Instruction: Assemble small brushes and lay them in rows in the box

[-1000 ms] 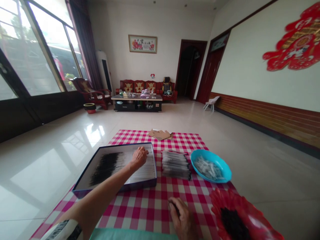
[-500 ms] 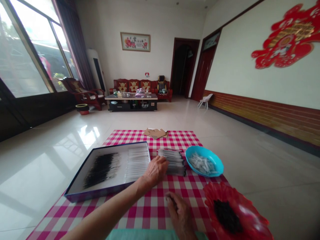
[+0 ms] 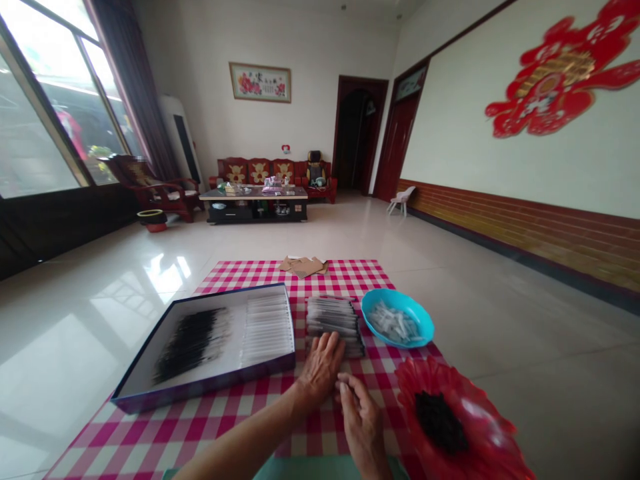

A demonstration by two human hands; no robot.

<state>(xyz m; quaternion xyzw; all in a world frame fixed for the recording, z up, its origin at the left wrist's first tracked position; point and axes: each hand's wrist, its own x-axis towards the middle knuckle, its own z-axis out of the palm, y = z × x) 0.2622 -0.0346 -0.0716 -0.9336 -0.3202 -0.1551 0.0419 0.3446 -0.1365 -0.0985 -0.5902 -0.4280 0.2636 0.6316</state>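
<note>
My left hand (image 3: 323, 367) lies palm down at the near edge of a pile of clear pens (image 3: 333, 313) with dark ends, its fingers stretched over them. Just to its right and nearer me, my right hand (image 3: 363, 420) is closed, thumb against curled fingers; what it holds, if anything, is hidden. Left of the pile stands a shallow box (image 3: 200, 393) with dark blue sides. Thin black-tipped pen refills (image 3: 187, 343) lie in its left part, and a row of clear pen barrels (image 3: 269, 330) along its right side.
A blue bowl (image 3: 425, 323) holds small whitish translucent pieces. Nearer me, a red petal-edged bowl (image 3: 480, 413) contains small black pieces (image 3: 441, 421). Torn brown cardboard (image 3: 306, 267) lies at the far edge of the pink checked tablecloth (image 3: 250, 270). A low table (image 3: 255, 207) and sofa stand beyond.
My left hand has come back from the side of the pen pile to its near edge, close to my right hand. The view has turned slightly right.
</note>
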